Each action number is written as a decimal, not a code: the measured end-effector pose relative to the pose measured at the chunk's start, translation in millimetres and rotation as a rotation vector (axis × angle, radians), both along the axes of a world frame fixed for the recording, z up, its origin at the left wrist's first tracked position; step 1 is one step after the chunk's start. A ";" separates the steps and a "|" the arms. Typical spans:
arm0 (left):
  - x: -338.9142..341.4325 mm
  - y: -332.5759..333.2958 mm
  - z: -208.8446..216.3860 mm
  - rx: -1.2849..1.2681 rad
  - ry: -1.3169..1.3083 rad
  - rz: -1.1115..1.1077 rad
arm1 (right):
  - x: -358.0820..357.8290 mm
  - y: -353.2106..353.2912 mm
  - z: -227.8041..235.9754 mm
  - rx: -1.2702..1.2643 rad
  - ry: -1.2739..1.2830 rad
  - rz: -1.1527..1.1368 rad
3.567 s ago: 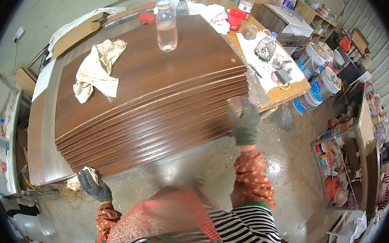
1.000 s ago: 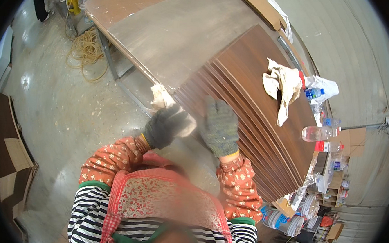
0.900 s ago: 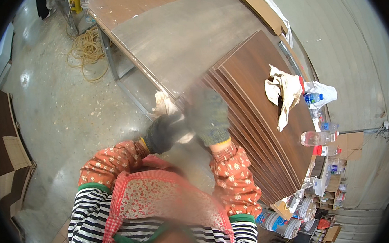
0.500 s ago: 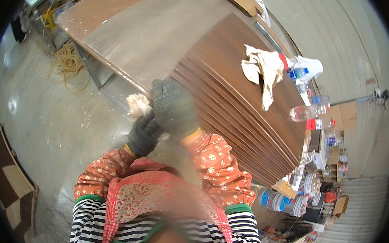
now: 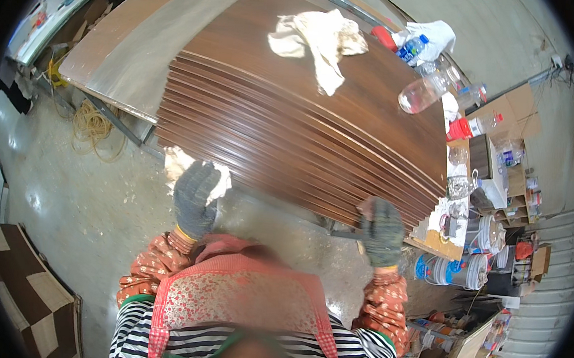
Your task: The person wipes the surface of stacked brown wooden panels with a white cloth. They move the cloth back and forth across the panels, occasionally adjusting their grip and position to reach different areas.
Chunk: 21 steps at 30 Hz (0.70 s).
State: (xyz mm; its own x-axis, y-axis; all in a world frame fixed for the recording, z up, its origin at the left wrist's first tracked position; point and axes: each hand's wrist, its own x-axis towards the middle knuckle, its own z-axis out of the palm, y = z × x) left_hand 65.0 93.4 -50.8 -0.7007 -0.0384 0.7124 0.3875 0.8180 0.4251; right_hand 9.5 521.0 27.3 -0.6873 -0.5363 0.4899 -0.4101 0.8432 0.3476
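A stack of dark brown panels [image 5: 297, 123] is laid on a gray-topped counter [image 5: 139, 59], its near edges stepped one below another. At the stack's lower left corner, a crumpled white cloth [image 5: 178, 162] is gripped by the gloved left hand [image 5: 196, 199]. The gloved right hand [image 5: 383, 232] is held at the lower right edges, its fingers bent; whether anything is grasped there cannot be told. On the top panel, a stained cream rag [image 5: 326, 42] is spread in folds, and a clear bottle of pinkish liquid [image 5: 418, 96] is stood near the far right end. Beyond it, a red cup [image 5: 460, 129] is seen. On the floor, a yellow hose [image 5: 94, 132] is coiled at left, and pale buckets [image 5: 475, 272] are grouped at right.
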 end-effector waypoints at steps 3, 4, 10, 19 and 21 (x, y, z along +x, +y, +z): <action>-2.8 41.1 5.0 -0.031 0.004 -0.039 | 21.7 96.2 7.5 -0.105 -0.222 -0.346; -6.2 51.2 5.0 -0.023 -0.001 -0.045 | 29.3 117.7 13.3 -0.159 -0.295 -0.509; -30.4 94.7 -15.7 -0.119 -0.011 0.064 | 28.1 98.7 18.0 -0.110 -0.061 -0.147; -33.3 87.0 -33.6 -0.271 0.005 0.060 | -19.9 -48.2 -12.4 -0.353 -0.294 0.161; -33.9 86.1 -36.8 -0.266 0.023 0.049 | -9.2 -9.8 -12.3 -0.354 -0.157 0.082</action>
State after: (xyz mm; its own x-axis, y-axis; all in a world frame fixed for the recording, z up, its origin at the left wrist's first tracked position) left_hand 31.1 179.5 -87.5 -0.6865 0.1189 0.7174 0.3512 0.9180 0.1840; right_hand 0.3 511.2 15.0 -0.7302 -0.4094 0.5471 -0.5065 0.8617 -0.0312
